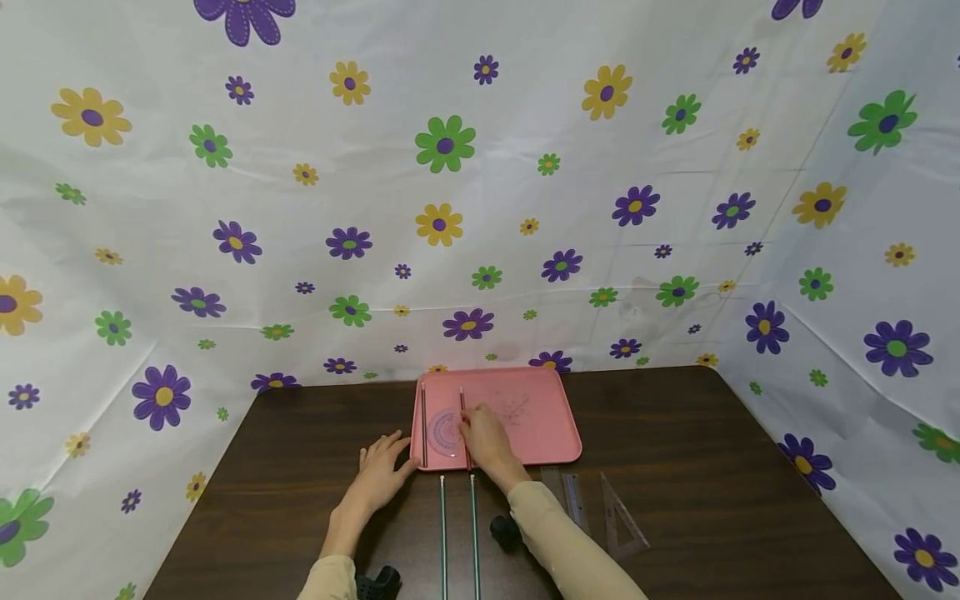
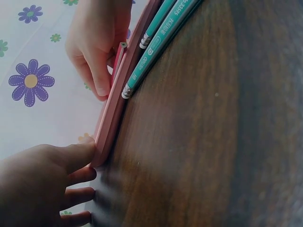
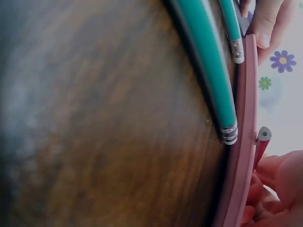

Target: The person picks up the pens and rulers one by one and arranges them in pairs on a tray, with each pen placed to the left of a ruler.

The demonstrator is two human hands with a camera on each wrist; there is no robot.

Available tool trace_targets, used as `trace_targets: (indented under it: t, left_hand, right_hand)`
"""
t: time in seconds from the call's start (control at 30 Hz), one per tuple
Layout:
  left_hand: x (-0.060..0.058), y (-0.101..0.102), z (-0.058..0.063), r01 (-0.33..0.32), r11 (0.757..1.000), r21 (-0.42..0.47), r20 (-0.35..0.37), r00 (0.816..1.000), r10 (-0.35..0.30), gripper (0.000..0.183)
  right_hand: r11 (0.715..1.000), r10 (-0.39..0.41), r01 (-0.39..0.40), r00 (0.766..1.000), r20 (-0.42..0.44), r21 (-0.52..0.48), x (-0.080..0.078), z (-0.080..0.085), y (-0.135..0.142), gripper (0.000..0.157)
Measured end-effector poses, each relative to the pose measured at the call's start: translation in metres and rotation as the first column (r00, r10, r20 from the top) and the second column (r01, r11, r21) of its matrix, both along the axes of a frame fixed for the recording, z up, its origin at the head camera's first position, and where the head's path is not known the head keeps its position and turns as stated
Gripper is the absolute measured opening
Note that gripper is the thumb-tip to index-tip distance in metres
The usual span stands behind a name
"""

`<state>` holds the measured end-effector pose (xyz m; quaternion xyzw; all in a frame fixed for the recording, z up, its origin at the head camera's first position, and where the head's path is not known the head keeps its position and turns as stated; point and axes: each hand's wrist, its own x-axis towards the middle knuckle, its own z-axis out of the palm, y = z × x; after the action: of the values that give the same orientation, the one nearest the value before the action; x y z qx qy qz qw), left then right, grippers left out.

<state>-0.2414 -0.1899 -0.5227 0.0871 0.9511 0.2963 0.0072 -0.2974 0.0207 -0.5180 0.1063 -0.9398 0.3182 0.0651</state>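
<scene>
A pink tray (image 1: 551,429) lies at the far side of the table. My right hand (image 1: 489,440) pinches a dark red pencil (image 1: 462,402) that lies lengthwise over the tray. In the right wrist view, the pencil's end (image 3: 264,134) pokes past the tray's rim. My left hand (image 1: 380,473) rests at the tray's front left corner, its thumb touching the rim and its fingers spread. Between the hands a clear protractor (image 1: 442,433) lies in the tray. Along the tray's left side is another dark pencil (image 1: 423,425).
Two green pencils (image 1: 443,533) with white erasers lie in front of the tray, ends toward it. Right of my right forearm are clear rulers (image 1: 574,498) and a set square (image 1: 622,527). A flower-patterned cloth (image 1: 487,192) hangs behind the table.
</scene>
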Motion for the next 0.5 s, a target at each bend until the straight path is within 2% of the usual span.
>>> trace_targets:
  t: [0.33, 0.5]
  left_hand:
    - [-0.0001, 0.0006, -0.0010, 0.005, 1.000, -0.004, -0.001, 1.000, -0.005, 0.049]
    - [0.0001, 0.0009, -0.0016, 0.003, 1.000, -0.001, 0.002, 1.000, -0.003, 0.049]
  right_hand:
    - [0.993, 0.051, -0.051, 0.999, 0.001, 0.104, -0.0023, 0.0062, -0.0022, 0.030]
    - [0.992, 0.038, -0.039, 0.999, 0.015, 0.120, -0.0046, 0.0032, -0.0019, 0.028]
